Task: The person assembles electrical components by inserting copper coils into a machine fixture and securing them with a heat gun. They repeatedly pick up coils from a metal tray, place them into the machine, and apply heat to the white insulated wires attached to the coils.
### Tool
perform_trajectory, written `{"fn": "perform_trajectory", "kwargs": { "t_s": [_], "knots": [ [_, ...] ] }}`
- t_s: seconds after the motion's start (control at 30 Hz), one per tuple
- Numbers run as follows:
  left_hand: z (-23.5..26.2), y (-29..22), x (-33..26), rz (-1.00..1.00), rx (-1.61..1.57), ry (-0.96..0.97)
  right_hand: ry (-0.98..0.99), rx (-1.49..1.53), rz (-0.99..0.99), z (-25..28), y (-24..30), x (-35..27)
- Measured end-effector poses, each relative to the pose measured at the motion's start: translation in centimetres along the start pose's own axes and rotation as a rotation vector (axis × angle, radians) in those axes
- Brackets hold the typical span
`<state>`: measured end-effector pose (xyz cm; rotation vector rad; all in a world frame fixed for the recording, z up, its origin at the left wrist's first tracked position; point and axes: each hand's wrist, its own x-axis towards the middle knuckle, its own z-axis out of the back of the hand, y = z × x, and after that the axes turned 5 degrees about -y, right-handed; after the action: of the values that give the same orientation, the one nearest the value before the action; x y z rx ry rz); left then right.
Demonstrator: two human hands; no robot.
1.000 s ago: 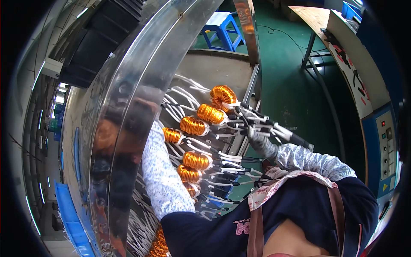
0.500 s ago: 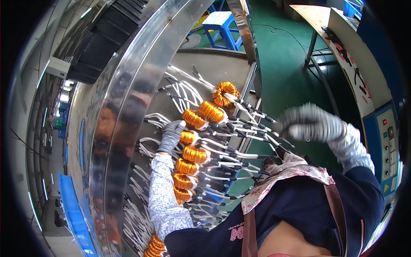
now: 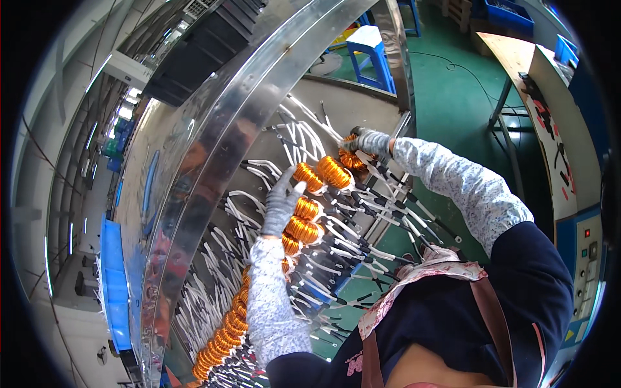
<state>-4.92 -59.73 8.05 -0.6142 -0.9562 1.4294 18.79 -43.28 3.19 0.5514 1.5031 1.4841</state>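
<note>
A row of copper-wound toroidal coils with white, black-tipped leads runs along a metal surface (image 3: 372, 107). My gloved right hand (image 3: 370, 141) reaches to the far end of the row, its fingers closed over the end coil (image 3: 351, 159), which they partly cover. My gloved left hand (image 3: 279, 205) lies along the left side of the row, thumb and fingers apart. Its fingertips are beside one coil (image 3: 309, 177), and another coil (image 3: 308, 208) sits against its thumb side. Nearer coils (image 3: 217, 346) are partly hidden behind my left sleeve.
A tall shiny metal rim (image 3: 252, 84) curves along the left side. Leads (image 3: 414, 223) stick out past the right edge of the surface. A blue and white stool (image 3: 372, 58) stands beyond, and a workbench (image 3: 550, 129) with a control panel (image 3: 587, 252) is at the right.
My right hand has moved left and away from me, from over the floor onto the end coil. The left hand stays by the row, its fingers now more spread. The view has shifted.
</note>
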Motion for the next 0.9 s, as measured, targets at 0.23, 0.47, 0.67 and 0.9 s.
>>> {"fn": "perform_trajectory", "kwargs": {
  "t_s": [0.23,0.47,0.67,0.9],
  "knots": [
    [-3.7,1.9,2.1,-0.302,0.625,-0.051,-0.128,-0.759,0.448,-2.9,5.9,-6.4],
    [-3.5,0.0,1.2,-0.290,0.651,-0.078,-0.150,-0.621,0.429,-1.5,2.4,-5.1],
    [-3.2,-1.5,2.4,-0.186,0.577,-0.015,-0.143,-0.553,0.389,-2.1,1.8,-4.7],
    [-7.4,-2.9,5.8,-0.118,0.755,0.135,-0.202,-0.269,0.151,-0.4,1.7,-1.9]
  ]
}}
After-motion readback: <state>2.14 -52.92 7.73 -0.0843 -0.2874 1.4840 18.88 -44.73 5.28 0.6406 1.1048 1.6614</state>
